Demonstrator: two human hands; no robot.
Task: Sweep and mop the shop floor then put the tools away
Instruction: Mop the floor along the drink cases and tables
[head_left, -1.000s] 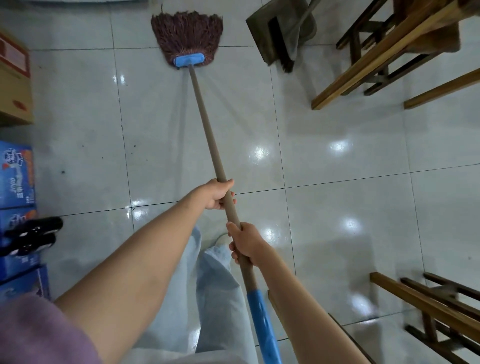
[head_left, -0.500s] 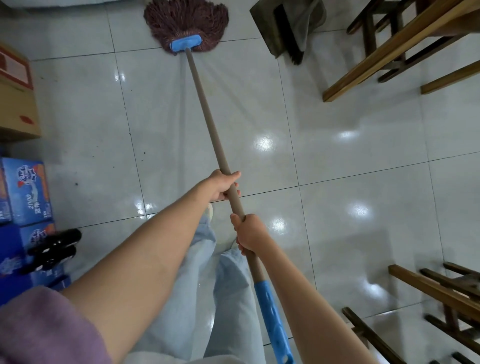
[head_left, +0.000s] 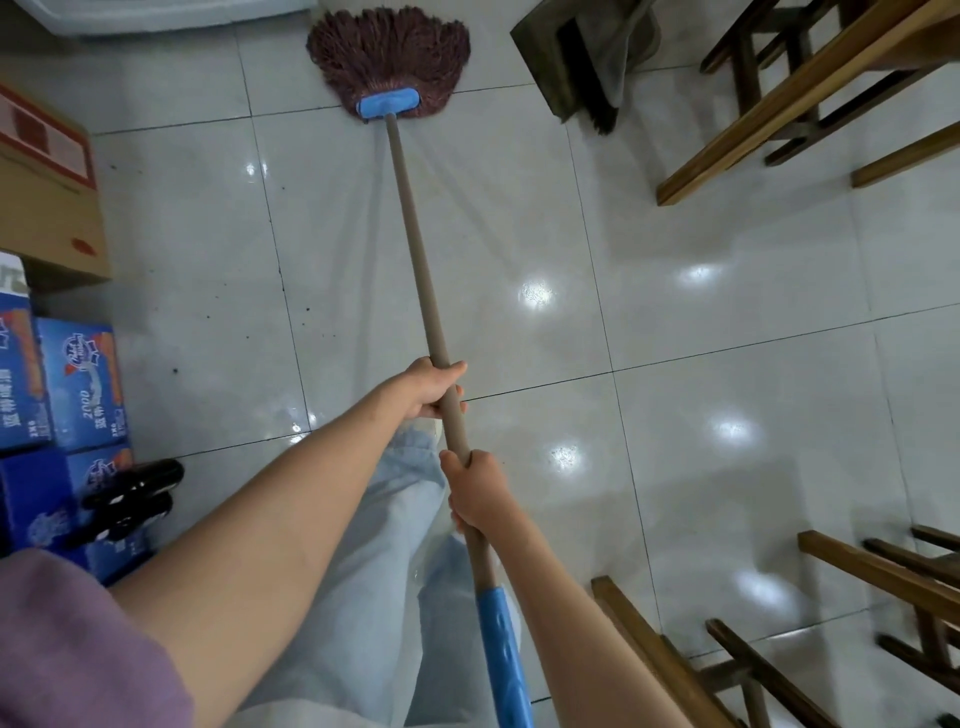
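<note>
Down the middle of your view runs the mop handle (head_left: 415, 249), a long grey-brown pole slanting from 6 o'clock up toward 12 o'clock. Your left hand (head_left: 431, 387) sits higher on it, fingers curled right round the pole with the thumb lying along the top. Your right hand (head_left: 478, 491) grips the same pole just below, fist closed tight around it, close to the left hand but not touching it. Beneath your right hand the pole passes into a blue grip sleeve (head_left: 501, 654) that leaves the view at 6 o'clock.

At 12 o'clock the mop head (head_left: 387, 49), a fan of reddish-brown strands held in a blue clamp (head_left: 388, 103), lies flat on the white tiled floor (head_left: 727, 364). The tiles around it gleam with bright reflections, and dark specks dot the floor toward 9 o'clock.

At 1 o'clock a dustpan (head_left: 543, 62) and a dark brush (head_left: 589, 78) lean together, with a grey cloth draped against them. Wooden furniture (head_left: 779, 98) fills 2 o'clock, and more wooden frames (head_left: 883, 571) stand at 4 to 5 o'clock. At 9 o'clock you have a brown cardboard box (head_left: 47, 192), with blue printed cartons (head_left: 78, 384) below it at 8 o'clock and a pair of black glossy objects (head_left: 130, 493) resting on them
</note>
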